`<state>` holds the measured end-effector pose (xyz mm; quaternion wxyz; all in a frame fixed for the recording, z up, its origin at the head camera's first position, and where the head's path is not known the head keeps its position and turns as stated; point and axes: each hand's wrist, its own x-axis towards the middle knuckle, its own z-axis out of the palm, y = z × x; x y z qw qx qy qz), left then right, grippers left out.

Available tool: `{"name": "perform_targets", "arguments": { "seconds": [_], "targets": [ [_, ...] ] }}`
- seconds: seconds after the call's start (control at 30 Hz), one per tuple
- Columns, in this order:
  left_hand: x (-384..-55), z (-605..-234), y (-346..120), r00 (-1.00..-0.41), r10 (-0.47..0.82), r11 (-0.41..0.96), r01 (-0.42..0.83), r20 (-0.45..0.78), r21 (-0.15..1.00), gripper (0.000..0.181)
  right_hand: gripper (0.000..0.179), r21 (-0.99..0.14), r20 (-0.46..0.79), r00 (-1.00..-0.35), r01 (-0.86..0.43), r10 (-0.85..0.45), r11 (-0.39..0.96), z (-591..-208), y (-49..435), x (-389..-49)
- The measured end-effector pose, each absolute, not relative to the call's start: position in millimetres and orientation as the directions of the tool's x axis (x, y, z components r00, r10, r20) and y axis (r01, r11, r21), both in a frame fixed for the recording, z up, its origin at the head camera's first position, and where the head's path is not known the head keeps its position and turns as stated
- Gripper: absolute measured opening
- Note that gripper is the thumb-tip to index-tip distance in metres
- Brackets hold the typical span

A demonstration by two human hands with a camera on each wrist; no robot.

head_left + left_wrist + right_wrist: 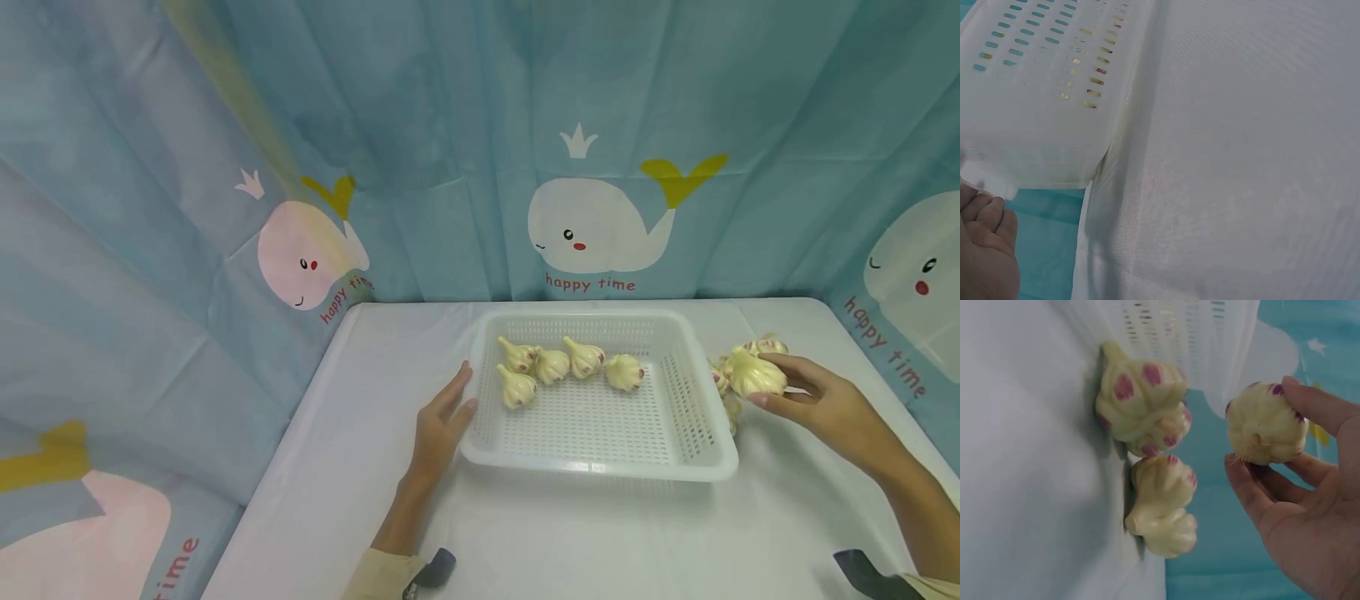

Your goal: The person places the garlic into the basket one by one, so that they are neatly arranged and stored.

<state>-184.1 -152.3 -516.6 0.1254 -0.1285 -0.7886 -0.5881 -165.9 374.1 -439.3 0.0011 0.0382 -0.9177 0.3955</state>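
A white plastic basket (592,468) holds several garlic bulbs (517,387), grouped toward its left and back. My left hand (438,429) holds the basket's left rim, with the thumb at the edge. In the left wrist view, its bent fingers (990,215) lie close under the rim. To the right of the basket, my right hand (832,408) grips a garlic bulb (756,375) between thumb and fingers. The right wrist view shows this bulb (1266,425) held off the table, its root end visible. More garlic bulbs (1141,403) lie beside the basket's right wall.
A white cloth covers the table (570,533). Behind it and at both sides hangs a blue curtain (450,150) with whale prints. The basket's raised walls stand between the bulbs inside and those on the right.
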Motion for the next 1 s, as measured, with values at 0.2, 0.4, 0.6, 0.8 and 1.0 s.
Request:
{"name": "perform_targets", "arguments": {
  "seconds": [0.2, 0.4, 0.6, 0.8, 1.0],
  "targets": [
    [-184.2, -517.4, -152.5, -0.937, 0.055, 0.267, 0.348, 0.346, 0.899, 0.050, 0.080, -0.734, 0.044, -0.996, -0.082, -0.072, 0.675, -434.7, 367.7, -166.2],
    [-184.2, -517.9, -152.6, -0.934, 0.051, 0.276, 0.352, 0.353, 0.894, 0.051, 0.077, -0.750, 0.064, -0.994, -0.108, -0.091, 0.652, -430.9, 358.2, -168.3],
    [-184.9, -518.8, -152.7, -0.930, 0.058, 0.279, 0.364, 0.362, 0.889, 0.051, 0.071, -0.760, 0.113, -0.988, -0.155, -0.107, 0.631, -426.0, 348.9, -169.1],
    [-184.3, -518.5, -152.5, -0.930, 0.059, 0.287, 0.364, 0.363, 0.886, 0.051, 0.063, -0.770, 0.159, -0.979, -0.202, -0.125, 0.605, -420.6, 336.1, -171.0],
    [-183.8, -517.5, -152.3, -0.933, 0.059, 0.273, 0.357, 0.355, 0.894, 0.050, 0.068, -0.769, 0.147, -0.978, -0.205, -0.144, 0.606, -414.1, 325.6, -173.2]
  ]
}}
